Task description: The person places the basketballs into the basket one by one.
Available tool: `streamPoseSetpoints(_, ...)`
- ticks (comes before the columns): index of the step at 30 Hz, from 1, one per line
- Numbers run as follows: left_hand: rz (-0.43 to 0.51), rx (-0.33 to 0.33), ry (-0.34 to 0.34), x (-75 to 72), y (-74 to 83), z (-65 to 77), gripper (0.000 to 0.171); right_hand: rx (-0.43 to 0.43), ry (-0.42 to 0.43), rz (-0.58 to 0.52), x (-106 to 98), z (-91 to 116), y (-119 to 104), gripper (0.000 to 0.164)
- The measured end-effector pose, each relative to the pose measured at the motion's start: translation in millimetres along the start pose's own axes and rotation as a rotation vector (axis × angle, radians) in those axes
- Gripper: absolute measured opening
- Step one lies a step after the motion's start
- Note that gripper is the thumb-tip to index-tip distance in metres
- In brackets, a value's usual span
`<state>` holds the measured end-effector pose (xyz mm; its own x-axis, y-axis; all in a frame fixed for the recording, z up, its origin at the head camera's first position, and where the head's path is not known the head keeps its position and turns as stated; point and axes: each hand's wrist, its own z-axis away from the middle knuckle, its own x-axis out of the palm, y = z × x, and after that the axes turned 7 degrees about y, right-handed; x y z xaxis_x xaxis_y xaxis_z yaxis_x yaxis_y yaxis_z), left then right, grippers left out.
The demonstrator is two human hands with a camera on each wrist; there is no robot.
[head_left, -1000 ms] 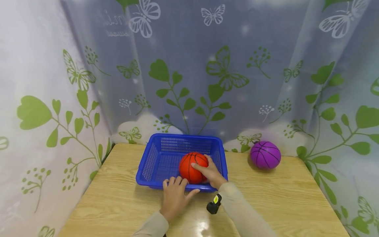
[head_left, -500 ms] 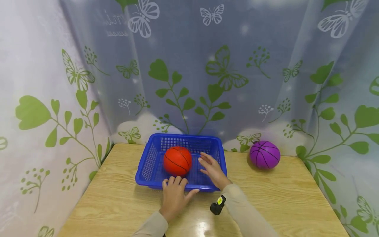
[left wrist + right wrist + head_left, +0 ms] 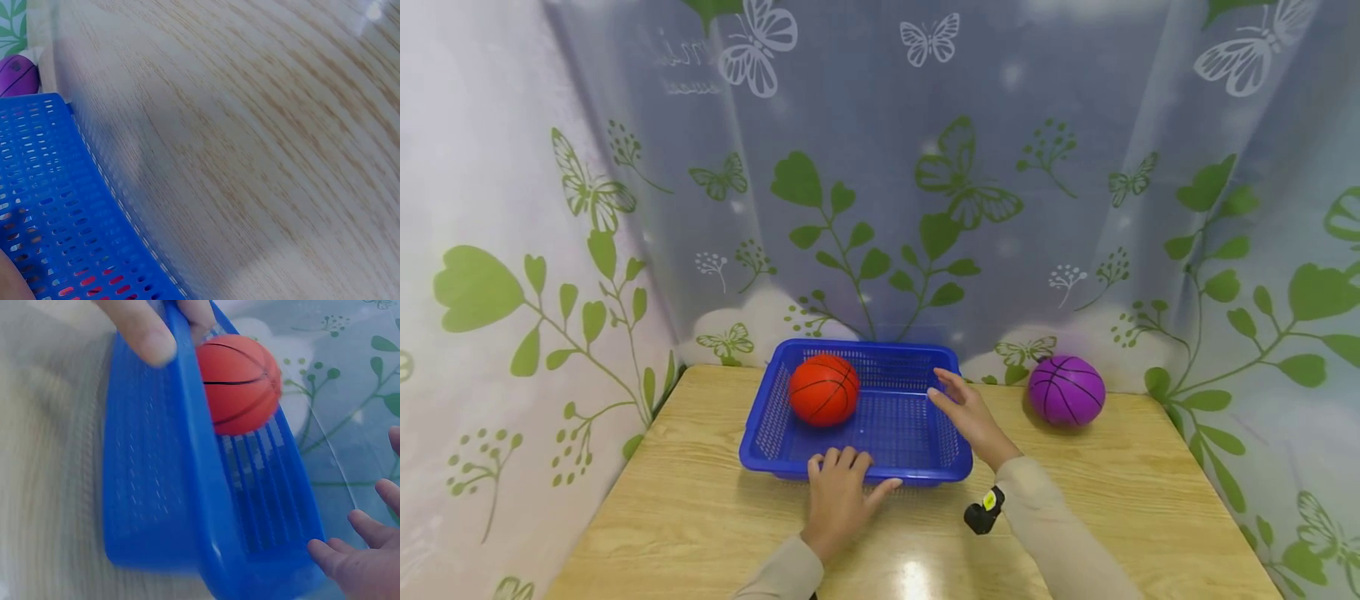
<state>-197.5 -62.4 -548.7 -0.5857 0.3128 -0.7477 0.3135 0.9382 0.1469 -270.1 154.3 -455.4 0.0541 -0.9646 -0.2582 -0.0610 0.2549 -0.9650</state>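
Observation:
A blue perforated plastic basket [image 3: 925,476] stands on the wooden table in the head view. My left hand [image 3: 841,500] grips its front rim, fingers over the edge and thumb on the outside, as the right wrist view also shows. Inside the basket, at the left, rests a small red basketball [image 3: 824,390] with black lines. Neither hand touches that ball. My right hand [image 3: 973,421] hovers over the basket's right side with its fingers spread and holds nothing. In the left wrist view the basket's slotted wall [image 3: 69,206] fills the left part.
A purple basketball [image 3: 1066,391] sits on the table [image 3: 1120,492] to the right of the basket, near the back edge. Behind and at both sides hangs a curtain [image 3: 880,167] printed with leaves and butterflies.
My right hand has let go of the red basketball and drawn back to the right. The ball has rolled to the left end of the basket. My left hand has stayed on the rim.

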Motion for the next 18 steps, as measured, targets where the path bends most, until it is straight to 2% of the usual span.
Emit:
streamPoseSetpoints(3, 0.000, -0.002, -0.009, -0.9, 0.9, -0.1, 0.058, 0.001, 0.017, 0.058, -17, 0, -4, 0.058)
streamPoseSetpoints(7, -0.001, -0.004, -0.019, -1.5, 1.0, 0.1, 0.058, 0.006, 0.047, 0.098, -39, -6, 8, 0.061)
streamPoseSetpoints(18, 0.008, 0.007, 0.025, -0.8, 0.2, 0.1, 0.057, 0.077, 0.145, 0.296, -96, -2, 15, 0.074)
